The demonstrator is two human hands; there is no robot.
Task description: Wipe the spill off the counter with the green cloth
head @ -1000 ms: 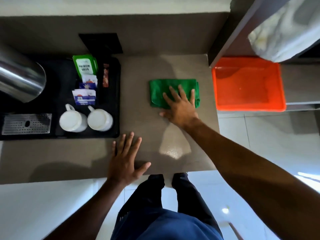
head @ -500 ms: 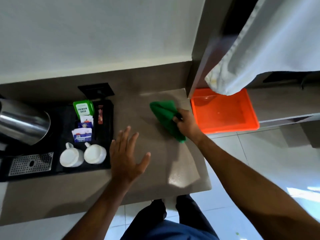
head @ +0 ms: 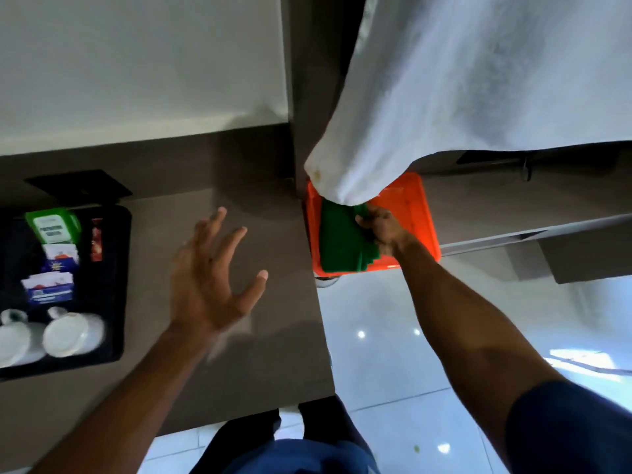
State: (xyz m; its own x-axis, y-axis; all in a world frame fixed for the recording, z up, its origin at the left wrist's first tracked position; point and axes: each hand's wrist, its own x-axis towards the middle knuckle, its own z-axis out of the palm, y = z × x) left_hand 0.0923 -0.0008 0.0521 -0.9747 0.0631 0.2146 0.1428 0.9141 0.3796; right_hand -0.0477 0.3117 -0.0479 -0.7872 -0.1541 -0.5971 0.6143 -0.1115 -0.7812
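My right hand grips the folded green cloth and holds it over the orange tray, to the right of the counter. Its upper edge is hidden behind a hanging white fabric. Over the grey-brown counter hovers my left hand, fingers spread and holding nothing. A pale shiny patch shows on the counter just below my left hand; I cannot tell if it is wet.
A black tray at the left holds two white cups, sachets and a green packet. White fabric hangs from above over the orange tray. Glossy floor tiles lie right of the counter edge.
My right hand picked the green cloth up off the counter and carried it right, over the orange tray. My left hand lifted off the counter edge and rose. The camera swung rightward.
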